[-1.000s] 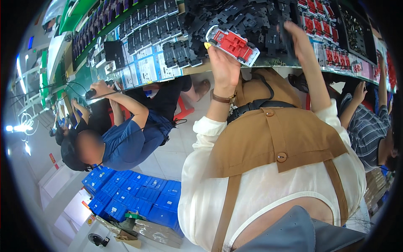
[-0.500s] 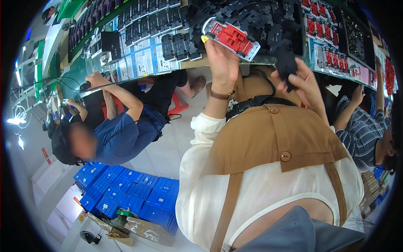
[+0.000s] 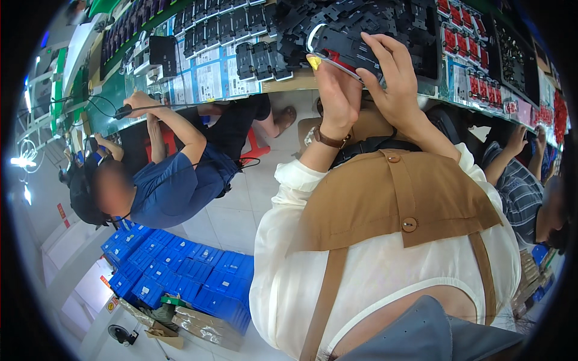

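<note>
Head view: both hands are up over the tabletop, wrapped around one flat black part with a red patch and a yellow tab at its left end. The left hand pinches its near edge, thumb up by the yellow tab; the right hand curls its fingers over the top. More black parts sit in rows just behind, with pale blue-and-white label sheets in front. Red-and-black packs line the right. Blue boxes are stacked on the floor, lower left.
</note>
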### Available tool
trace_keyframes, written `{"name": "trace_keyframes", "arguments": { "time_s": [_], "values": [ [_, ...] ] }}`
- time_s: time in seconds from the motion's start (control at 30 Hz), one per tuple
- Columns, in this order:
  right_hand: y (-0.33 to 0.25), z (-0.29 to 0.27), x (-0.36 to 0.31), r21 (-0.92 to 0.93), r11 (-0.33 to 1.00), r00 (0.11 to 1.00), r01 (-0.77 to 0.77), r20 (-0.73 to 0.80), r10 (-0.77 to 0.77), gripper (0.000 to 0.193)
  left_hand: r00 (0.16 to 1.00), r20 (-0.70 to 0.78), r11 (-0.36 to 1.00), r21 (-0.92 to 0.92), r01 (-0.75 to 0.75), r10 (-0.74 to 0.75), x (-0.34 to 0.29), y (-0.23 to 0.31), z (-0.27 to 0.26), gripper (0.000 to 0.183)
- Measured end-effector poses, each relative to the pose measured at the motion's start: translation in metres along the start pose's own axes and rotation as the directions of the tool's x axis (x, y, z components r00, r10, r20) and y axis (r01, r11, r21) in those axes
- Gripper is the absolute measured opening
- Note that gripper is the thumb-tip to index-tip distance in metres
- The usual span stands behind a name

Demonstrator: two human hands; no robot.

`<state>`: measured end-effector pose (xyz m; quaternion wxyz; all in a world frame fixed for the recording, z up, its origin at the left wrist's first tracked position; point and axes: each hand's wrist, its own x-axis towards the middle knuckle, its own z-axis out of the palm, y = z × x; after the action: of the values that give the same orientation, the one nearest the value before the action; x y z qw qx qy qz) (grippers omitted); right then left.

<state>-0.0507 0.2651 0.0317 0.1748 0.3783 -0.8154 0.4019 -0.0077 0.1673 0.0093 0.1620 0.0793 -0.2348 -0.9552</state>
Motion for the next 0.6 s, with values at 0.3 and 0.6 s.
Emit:
{"name": "trace_keyframes", "arguments": {
  "time_s": [0.3, 0.6],
  "values": [
    [-0.005, 0.008, -0.002, -0.070, 0.996, 0.998, -0.059, 0.002, 0.059, 0.050, 0.998, -0.002, 0.975, 0.212, -0.059, 0.061, 0.000, -0.004, -0.003, 0.032],
    [0.009, 0.006, -0.011, 0.553, 0.685, 0.867, -0.474, 0.156, 0.473, 0.042, 0.997, -0.017, 0.984, 0.166, -0.066, 0.070, 0.008, 0.000, -0.005, 0.033]
  ]
}}
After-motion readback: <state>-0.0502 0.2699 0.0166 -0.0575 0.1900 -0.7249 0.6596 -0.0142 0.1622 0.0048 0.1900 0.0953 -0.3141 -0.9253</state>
